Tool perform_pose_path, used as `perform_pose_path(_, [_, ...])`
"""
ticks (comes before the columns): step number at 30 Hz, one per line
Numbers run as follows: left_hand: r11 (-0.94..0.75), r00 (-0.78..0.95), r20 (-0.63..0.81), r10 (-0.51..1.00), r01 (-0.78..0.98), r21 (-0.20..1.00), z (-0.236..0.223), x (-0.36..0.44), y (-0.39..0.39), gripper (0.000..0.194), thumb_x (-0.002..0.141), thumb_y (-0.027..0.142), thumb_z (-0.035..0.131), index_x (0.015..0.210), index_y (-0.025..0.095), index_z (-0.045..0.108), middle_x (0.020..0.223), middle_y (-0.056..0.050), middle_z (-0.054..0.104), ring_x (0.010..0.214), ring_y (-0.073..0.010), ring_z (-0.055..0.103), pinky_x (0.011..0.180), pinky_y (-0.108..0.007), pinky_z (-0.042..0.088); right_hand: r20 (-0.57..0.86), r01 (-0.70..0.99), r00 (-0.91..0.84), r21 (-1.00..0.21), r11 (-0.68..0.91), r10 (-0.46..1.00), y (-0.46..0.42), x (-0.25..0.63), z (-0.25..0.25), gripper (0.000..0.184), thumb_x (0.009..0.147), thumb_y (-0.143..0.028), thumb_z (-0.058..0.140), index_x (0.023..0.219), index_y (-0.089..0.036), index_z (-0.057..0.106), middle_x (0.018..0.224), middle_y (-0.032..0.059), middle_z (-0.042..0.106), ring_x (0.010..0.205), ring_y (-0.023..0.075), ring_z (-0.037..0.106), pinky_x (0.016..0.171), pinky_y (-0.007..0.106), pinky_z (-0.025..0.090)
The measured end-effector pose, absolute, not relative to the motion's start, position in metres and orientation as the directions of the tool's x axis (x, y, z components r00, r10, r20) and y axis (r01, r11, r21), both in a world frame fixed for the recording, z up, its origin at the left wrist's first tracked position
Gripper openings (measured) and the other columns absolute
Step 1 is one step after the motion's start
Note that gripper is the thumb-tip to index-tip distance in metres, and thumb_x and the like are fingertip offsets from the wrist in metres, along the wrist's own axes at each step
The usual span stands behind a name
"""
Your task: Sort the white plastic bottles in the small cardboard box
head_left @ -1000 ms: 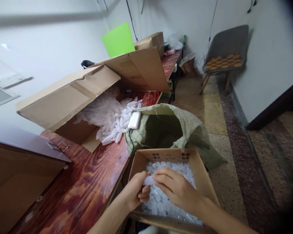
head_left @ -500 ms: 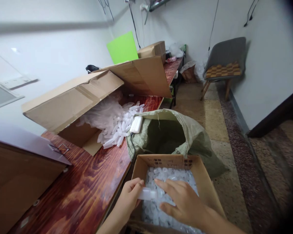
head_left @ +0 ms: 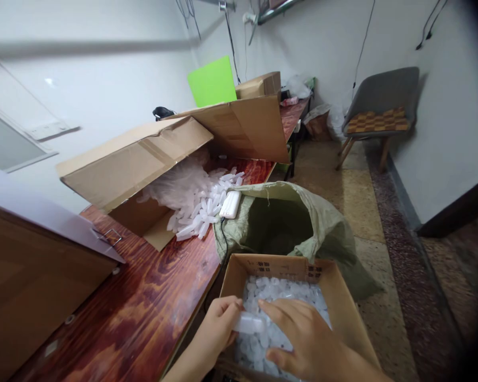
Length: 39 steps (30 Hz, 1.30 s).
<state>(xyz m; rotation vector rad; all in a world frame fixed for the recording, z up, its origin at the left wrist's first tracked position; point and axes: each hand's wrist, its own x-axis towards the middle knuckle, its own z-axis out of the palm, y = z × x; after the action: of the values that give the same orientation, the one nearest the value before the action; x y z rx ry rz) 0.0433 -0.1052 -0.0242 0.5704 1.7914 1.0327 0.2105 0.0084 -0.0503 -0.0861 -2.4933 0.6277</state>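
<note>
Left hand [head_left: 219, 331] pinching one end of a small clear plastic tube [head_left: 250, 323], fingers curled around it. Right hand [head_left: 306, 339] flat and spread, fingertips touching the tube's other end, palm over the heap below. Tube held just above a small open cardboard box [head_left: 342, 307] filled with more clear plastic pieces [head_left: 279, 292]. Just beyond the small box, an open green woven sack [head_left: 322, 223] standing on the floor. Left of the small box, a reddish wooden table [head_left: 143, 297]. Farther along the table, a large cardboard carton [head_left: 135, 159] lying on its side, spilling clear tubes [head_left: 199, 207], a white flat device [head_left: 230, 204] beside them. Far beyond the small box, a grey chair [head_left: 382, 106] against the wall.
</note>
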Motion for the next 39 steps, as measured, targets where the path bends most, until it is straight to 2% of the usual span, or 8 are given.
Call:
perform_pose_path(5, [0.467, -0.431, -0.374, 0.821, 0.131, 0.874, -0.026, 0.054, -0.108, 0.049, 0.085, 0.065, 0.04, 0.063, 0.022, 0.042, 0.043, 0.008, 0.028, 0.035, -0.0085, 0.024, 0.036, -0.021, 0.019, 0.473, -0.042, -0.843, -0.532, 0.846, 0.255, 0.001, 0.211, -0.048, 0.018, 0.097, -0.026, 0.041, 0.096, -0.017, 0.056, 0.082, 0.0082, 0.067, 0.071, 0.0236, 0.064, 0.065, 0.035, 0.046])
perform_pose_path(11, [0.158, -0.38, 0.071, 0.922, 0.538, 0.828, -0.026, 0.048, -0.121, 0.026, 0.093, 0.034, 0.047, 0.078, 0.019, 0.062, 0.071, -0.004, 0.056, 0.068, -0.0166, 0.053, 0.069, -0.029, 0.04, 0.385, -0.007, -0.852, -0.686, 0.727, 0.355, 0.001, 0.215, -0.042, 0.006, 0.089, -0.027, 0.056, 0.093, -0.022, 0.056, 0.071, -0.0018, 0.064, 0.063, 0.0172, 0.064, 0.06, 0.027, 0.048])
perform_pose_path(13, [-0.006, -0.328, 0.368, 0.87, 0.74, 0.673, -0.024, 0.043, -0.121, 0.014, 0.09, 0.023, 0.052, 0.1, 0.02, 0.062, 0.096, -0.009, 0.061, 0.092, -0.0213, 0.057, 0.083, -0.033, 0.043, 0.375, 0.037, -0.811, -0.734, 0.678, 0.45, 0.006, 0.21, -0.045, 0.008, 0.09, -0.03, 0.053, 0.092, -0.023, 0.055, 0.069, -0.0016, 0.063, 0.061, 0.0169, 0.063, 0.059, 0.027, 0.049])
perform_pose_path(16, [-0.131, -0.14, 0.621, 0.771, 0.92, 0.37, -0.024, 0.045, -0.117, 0.039, 0.089, 0.017, 0.053, 0.128, 0.02, 0.046, 0.121, -0.015, 0.054, 0.114, -0.0253, 0.051, 0.096, -0.039, 0.042, 0.321, 0.169, -0.641, -0.827, 0.537, 0.697, 0.024, 0.2, -0.055, 0.029, 0.1, -0.032, 0.037, 0.125, -0.019, 0.04, 0.096, 0.0087, 0.068, 0.075, 0.0182, 0.069, 0.063, 0.028, 0.053])
perform_pose_path(20, [-0.367, 0.277, 0.313, 0.908, 0.888, 0.278, -0.055, 0.071, -0.108, 0.028, 0.088, 0.04, 0.054, 0.105, 0.018, 0.056, 0.09, -0.009, 0.067, 0.082, -0.0219, 0.063, 0.068, -0.033, 0.045, 0.21, 0.265, -0.541, -0.876, 0.402, 0.814, 0.047, 0.192, -0.07, 0.066, 0.101, -0.036, 0.031, 0.149, -0.013, -0.008, 0.126, 0.0229, 0.059, 0.11, 0.0237, 0.065, 0.081, 0.037, 0.056])
perform_pose_path(22, [-0.467, 0.445, 0.18, 0.877, 0.877, 0.107, -0.081, 0.088, -0.106, 0.015, 0.086, 0.036, 0.061, 0.086, 0.021, 0.059, 0.068, -0.001, 0.066, 0.06, -0.0174, 0.062, 0.053, -0.031, 0.035, 0.147, 0.297, -0.632, -0.861, 0.412, 0.761, 0.046, 0.194, -0.078, 0.06, 0.097, -0.035, 0.041, 0.149, -0.013, 0.022, 0.12, 0.0207, 0.064, 0.095, 0.0242, 0.071, 0.076, 0.037, 0.058])
perform_pose_path(26, [-0.485, 0.48, 0.074, 0.874, 0.87, 0.082, -0.112, 0.106, -0.108, 0.03, 0.077, 0.042, 0.074, 0.069, 0.021, 0.054, 0.047, 0.004, 0.056, 0.042, -0.0151, 0.055, 0.045, -0.032, 0.021, 0.056, 0.334, -0.797, -0.788, 0.517, 0.601, 0.03, 0.205, -0.087, 0.027, 0.083, -0.028, 0.06, 0.106, -0.018, 0.069, 0.107, 0.0125, 0.072, 0.09, 0.0254, 0.07, 0.082, 0.038, 0.055])
perform_pose_path(39, [-0.53, 0.525, 0.089, 0.846, 0.813, 0.24, -0.074, 0.048, -0.125, 0.03, 0.088, 0.046, 0.061, 0.073, 0.023, 0.048, 0.063, 0.005, 0.062, 0.058, -0.015, 0.057, 0.054, -0.033, 0.028, 0.134, 0.494, -0.747, -0.544, 0.678, 0.652, 0.062, 0.22, -0.077, 0.039, 0.092, -0.045, 0.045, 0.111, -0.016, 0.064, 0.116, 0.0145, 0.066, 0.113, 0.0315, 0.057, 0.099, 0.05, 0.044])
